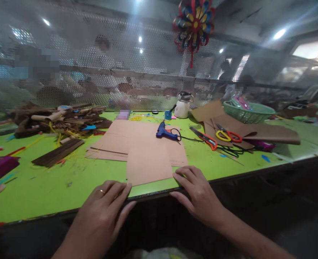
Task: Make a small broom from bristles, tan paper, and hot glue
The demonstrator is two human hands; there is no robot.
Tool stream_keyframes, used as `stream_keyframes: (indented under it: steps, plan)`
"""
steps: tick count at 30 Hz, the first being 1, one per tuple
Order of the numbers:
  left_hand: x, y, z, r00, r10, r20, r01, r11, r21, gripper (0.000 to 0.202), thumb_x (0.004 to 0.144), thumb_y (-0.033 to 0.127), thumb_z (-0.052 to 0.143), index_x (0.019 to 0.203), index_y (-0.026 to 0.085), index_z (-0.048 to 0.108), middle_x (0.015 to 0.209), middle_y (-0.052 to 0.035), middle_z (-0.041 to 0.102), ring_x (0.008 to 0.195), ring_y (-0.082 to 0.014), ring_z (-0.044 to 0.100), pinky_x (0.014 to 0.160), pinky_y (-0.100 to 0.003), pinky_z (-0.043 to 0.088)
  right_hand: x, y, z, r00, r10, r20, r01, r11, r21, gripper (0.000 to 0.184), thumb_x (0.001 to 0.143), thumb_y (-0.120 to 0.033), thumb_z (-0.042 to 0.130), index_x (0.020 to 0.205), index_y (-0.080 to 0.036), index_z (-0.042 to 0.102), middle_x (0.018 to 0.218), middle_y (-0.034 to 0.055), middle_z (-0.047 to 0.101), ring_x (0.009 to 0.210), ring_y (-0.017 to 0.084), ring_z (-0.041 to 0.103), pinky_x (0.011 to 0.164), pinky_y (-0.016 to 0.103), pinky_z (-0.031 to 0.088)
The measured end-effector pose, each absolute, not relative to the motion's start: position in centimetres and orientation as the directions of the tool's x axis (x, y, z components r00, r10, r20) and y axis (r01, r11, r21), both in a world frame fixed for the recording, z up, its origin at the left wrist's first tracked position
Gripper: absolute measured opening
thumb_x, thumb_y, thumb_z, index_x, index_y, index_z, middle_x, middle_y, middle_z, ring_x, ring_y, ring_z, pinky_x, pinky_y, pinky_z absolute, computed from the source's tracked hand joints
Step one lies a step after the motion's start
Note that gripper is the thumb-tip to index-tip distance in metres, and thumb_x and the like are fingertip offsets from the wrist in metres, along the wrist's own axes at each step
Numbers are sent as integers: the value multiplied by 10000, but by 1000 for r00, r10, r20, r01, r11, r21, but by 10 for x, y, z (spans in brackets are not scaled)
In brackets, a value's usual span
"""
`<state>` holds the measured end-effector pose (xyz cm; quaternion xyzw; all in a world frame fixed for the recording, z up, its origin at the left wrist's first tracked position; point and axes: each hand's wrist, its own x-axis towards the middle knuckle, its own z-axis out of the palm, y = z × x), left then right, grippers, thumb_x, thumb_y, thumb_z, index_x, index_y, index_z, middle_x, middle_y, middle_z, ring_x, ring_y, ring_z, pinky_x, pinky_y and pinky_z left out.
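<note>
A small tan sheet of cardboard (148, 162) lies at the near edge of the green table (53, 180), on top of a larger stack of tan sheets (121, 138). My left hand (105, 207) rests palm down at the table edge, fingers spread, its fingertips touching the sheet's near left corner; a ring shows on one finger. My right hand (196, 192) lies at the sheet's near right corner with fingers stretched out, touching its edge. Neither hand grips anything.
A blue glue gun (165, 132) with a black cord lies behind the sheets. Red and yellow scissors (227, 136) rest on brown paper at right, near a green basket (246, 112). Dark sticks (58, 153) and brown scraps lie at left. A perforated screen stands behind.
</note>
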<state>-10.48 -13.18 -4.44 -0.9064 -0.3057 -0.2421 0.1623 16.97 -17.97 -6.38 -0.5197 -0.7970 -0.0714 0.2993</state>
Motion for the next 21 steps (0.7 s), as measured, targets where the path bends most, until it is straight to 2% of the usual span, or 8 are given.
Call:
stream_keyframes:
  steps: [3, 6, 10, 14, 16, 18, 21]
  plan:
    - [-95, -128, -34, 722, 486, 492, 614, -778, -133, 184, 892, 230, 498, 927, 142, 655, 890, -93, 611, 877, -249, 512, 749, -386, 450, 168, -181, -62, -276, 807, 523, 872, 439, -216, 366, 871, -323, 575, 1195, -155, 555, 1137, 123, 568, 1062, 274, 454, 917, 470, 426]
    - [-79, -119, -24, 756, 509, 412, 602, -787, -134, 190, 877, 184, 501, 757, 148, 645, 831, -94, 601, 829, -238, 532, 719, -367, 455, 166, -183, -56, -277, 835, 476, 867, 430, -251, 368, 865, -313, 582, 1207, -182, 549, 1137, 111, 568, 1054, 269, 461, 914, 469, 430]
    - [-60, -98, -22, 780, 563, 274, 613, -776, -152, 222, 876, 176, 483, 689, 170, 604, 757, -70, 594, 677, -203, 558, 593, -317, 429, 168, -179, -40, -295, 846, 443, 836, 454, -310, 260, 865, -314, 584, 1101, -206, 605, 1067, 90, 594, 994, 241, 506, 869, 425, 460]
    - [-55, -83, -29, 760, 596, 261, 633, -769, -88, 222, 884, 255, 478, 693, 179, 560, 736, -60, 587, 623, -188, 558, 540, -287, 392, 196, -148, -26, -221, 833, 507, 821, 440, -364, 199, 894, -303, 537, 993, -166, 643, 1015, 95, 616, 957, 193, 560, 855, 338, 468]
    - [-58, -80, -32, 767, 589, 254, 615, -788, -28, 255, 905, 278, 436, 692, 178, 535, 742, -64, 582, 638, -188, 559, 545, -279, 389, 223, -123, -19, -135, 835, 534, 877, 351, -327, 207, 891, -310, 528, 891, -152, 660, 926, 88, 646, 883, 183, 587, 816, 316, 468]
    - [-60, -79, -33, 767, 598, 232, 608, -793, 34, 279, 922, 289, 398, 696, 177, 520, 756, -68, 580, 658, -191, 560, 556, -277, 388, 256, -96, -13, 33, 873, 486, 956, 115, -270, 253, 910, -313, 482, 831, -163, 669, 877, 68, 669, 834, 170, 598, 796, 296, 455]
    - [-62, -80, -30, 759, 620, 198, 609, -784, 117, 267, 930, 307, 384, 743, 180, 527, 778, -62, 588, 680, -191, 560, 571, -274, 382, 301, -61, -8, 171, 874, 454, 966, -59, -250, 318, 912, -316, 448, 815, -141, 695, 860, 111, 687, 802, 191, 603, 751, 301, 432]
